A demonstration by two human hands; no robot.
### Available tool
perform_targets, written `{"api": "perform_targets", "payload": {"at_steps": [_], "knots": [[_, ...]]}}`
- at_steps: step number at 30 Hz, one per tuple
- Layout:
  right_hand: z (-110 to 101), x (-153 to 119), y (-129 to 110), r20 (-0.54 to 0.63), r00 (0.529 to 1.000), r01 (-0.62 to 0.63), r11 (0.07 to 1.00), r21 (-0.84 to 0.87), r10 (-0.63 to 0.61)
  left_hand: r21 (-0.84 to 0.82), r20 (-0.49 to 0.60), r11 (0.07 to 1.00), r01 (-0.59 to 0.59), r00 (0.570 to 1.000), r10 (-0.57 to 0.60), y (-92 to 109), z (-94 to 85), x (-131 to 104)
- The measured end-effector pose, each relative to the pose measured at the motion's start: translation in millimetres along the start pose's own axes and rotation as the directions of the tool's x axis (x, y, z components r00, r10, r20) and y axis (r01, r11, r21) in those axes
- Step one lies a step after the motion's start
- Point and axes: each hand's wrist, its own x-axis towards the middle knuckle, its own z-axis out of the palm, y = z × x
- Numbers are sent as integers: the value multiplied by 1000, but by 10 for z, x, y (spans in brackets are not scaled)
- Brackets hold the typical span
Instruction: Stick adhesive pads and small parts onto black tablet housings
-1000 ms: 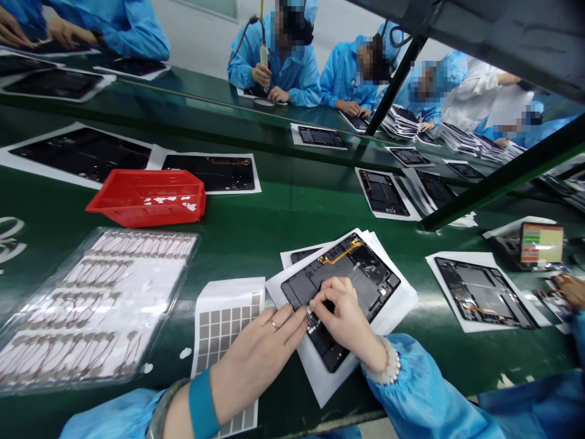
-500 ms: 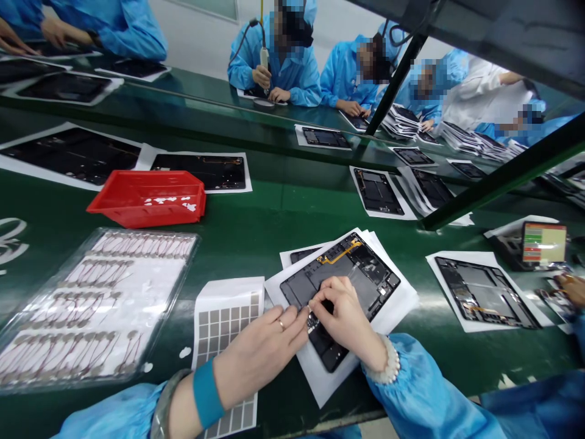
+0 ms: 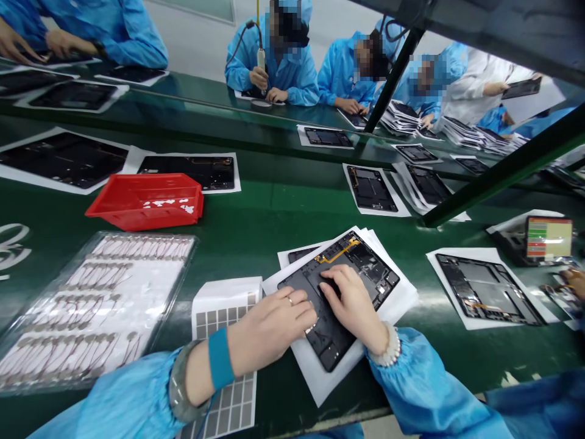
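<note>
A black tablet housing (image 3: 336,341) with an orange flex cable (image 3: 340,249) lies tilted on white paper sheets (image 3: 315,381). My left hand (image 3: 281,320), with a ring and a teal wrist strap, lies over the housing's left side. Its fingers are bent lightly onto the housing beside small metallic parts; the thumb is hidden. My right hand (image 3: 351,299) rests above the middle of the housing, thumb and fingers apart with nothing visible between them. Under my left forearm is a sheet of grey square stickers (image 3: 228,408).
A clear tray (image 3: 150,292) of small round parts with thin wires lies left. Behind it stands a red bin (image 3: 146,204) with white scraps. Another housing (image 3: 489,289) and a small screen device (image 3: 548,238) are at right. A dark slanted post (image 3: 503,164) crosses the bench; co-workers sit opposite.
My hands have come apart from their shared spot on the housing. The right thumb and fingers have opened out of a pinch and moved slightly up. My left fingers have bent more.
</note>
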Motion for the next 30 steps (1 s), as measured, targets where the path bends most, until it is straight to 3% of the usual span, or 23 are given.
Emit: {"api": "perform_targets", "payload": {"at_steps": [4,8,13,18,23,25,27,30], "knots": [[24,3,-27,40,999,-10,999,-34,11,-80,25,995,63,998,-61,-43,-27,22],[8,11,-37,46,999,-18,999,-41,20,-98,17,994,44,999,-42,-38,13,1],[1,16,-40,51,998,-23,999,-41,25,-36,-11,999,40,999,-40,-18,36,-6],[1,8,-34,42,999,-19,999,-41,21,79,-56,987,142,989,-138,-27,-35,-36],[26,10,-12,26,1000,-8,999,-49,10,34,-105,997,72,992,-68,70,97,-87],[45,-3,-1,19,1000,16,999,-40,-15,33,-108,995,98,990,-94,157,138,-112],[68,-32,19,6,999,43,999,-15,-43,62,-138,990,127,983,-117,238,86,-165],[116,-64,105,-23,997,78,997,26,-77,66,-168,983,170,973,-157,214,-178,-367]]}}
